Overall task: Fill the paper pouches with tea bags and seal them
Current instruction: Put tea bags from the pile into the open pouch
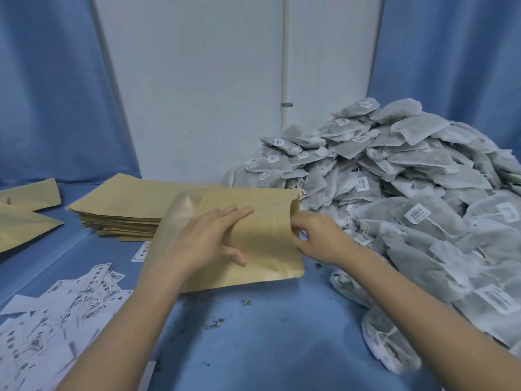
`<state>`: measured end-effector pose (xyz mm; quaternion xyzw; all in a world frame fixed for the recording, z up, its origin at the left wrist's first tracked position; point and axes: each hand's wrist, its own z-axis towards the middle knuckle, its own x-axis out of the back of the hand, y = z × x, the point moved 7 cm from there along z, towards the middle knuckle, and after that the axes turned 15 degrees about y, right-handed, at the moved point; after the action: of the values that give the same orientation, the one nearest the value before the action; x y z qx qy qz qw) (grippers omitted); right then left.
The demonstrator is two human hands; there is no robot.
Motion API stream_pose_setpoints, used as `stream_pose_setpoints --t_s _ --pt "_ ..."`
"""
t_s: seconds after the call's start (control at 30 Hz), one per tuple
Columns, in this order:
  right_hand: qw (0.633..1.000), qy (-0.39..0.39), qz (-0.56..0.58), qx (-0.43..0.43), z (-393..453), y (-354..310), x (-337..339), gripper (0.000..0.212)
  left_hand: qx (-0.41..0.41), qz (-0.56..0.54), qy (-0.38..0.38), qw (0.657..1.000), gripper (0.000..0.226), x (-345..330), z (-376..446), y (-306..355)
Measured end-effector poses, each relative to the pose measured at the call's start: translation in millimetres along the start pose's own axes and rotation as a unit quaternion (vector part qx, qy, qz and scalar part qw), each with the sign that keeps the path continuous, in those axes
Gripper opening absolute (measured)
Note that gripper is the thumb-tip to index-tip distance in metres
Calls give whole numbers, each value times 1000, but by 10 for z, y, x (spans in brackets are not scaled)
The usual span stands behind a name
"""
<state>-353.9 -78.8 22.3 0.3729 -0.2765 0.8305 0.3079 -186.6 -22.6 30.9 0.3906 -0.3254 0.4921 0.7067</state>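
Nearest the camera, my two forearms enter from the lower edge and converge over the blue table cover, which carries scattered tea crumbs. Loose printed labels lie fanned at lower left.

Centre field: the paper pouch rests on the cover, its long axis running left to right, its open mouth facing right toward the tea bags. My left hand lies flat on the pouch's upper face, fingers spread and thumb hooked low, pinning it rather than gripping. My right hand is at the mouth, fingertips pinched on the open edge; whether any tea bag is in the fingers I cannot tell.

Relation governing the next move, as I judge it: the mouth opens directly at the right hand, and the heap of tea bags begins just beside that same hand, so the right hand is the feeding hand and the left the anchor.

Farther back, a stack of empty pouches sits behind and left of the working pouch, with more flat pouches at the far left edge. Beyond these stands a pale wall panel between blue curtains.
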Motion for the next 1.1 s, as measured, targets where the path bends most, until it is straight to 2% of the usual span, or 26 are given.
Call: stream_pose_setpoints --t_s 0.07,0.1,0.17,0.23,0.3,0.37,0.43,0.57,0.63,0.73,0.87,0.97,1.07,1.1 --pt "999 22 4 -50 -215 328 198 18 6 9 -8 1000 98 -109 33 10" --pt "995 -17 -32 -97 -325 534 220 27 11 12 -10 1000 100 -163 52 18" --pt "964 -116 -164 -177 -516 906 194 47 21 13 -14 1000 102 -267 98 38" --pt "923 -188 -267 -205 -672 1125 142 71 23 18 -9 1000 102 -355 139 74" --pt "902 -209 -309 -218 -760 1204 88 78 22 17 -9 1000 103 -436 166 109" --pt "908 -184 -292 -239 -767 1203 58 67 23 12 -18 1000 103 -514 171 131" --pt "930 -146 -229 -248 -731 1186 65 54 25 13 -32 999 103 -591 167 138" --pt "958 -43 -40 -279 -688 1215 245 54 35 0 -43 998 104 -654 154 100" --pt "970 15 19 -243 -655 1169 366 49 38 -6 -34 999 105 -645 157 69" --pt "987 67 63 -129 -604 950 485 41 38 -23 -29 999 105 -629 164 40" --pt "988 58 139 17 -573 536 417 28 35 -66 -30 997 107 -575 165 38" --pt "986 28 159 43 -475 349 228 25 22 -118 -38 992 106 -514 136 72" --pt "991 19 128 6 -353 225 -22 18 3 -175 -36 984 103 -470 98 147" --pt "997 31 67 33 -293 126 -4 29 -1 -182 -33 983 102 -469 91 174"
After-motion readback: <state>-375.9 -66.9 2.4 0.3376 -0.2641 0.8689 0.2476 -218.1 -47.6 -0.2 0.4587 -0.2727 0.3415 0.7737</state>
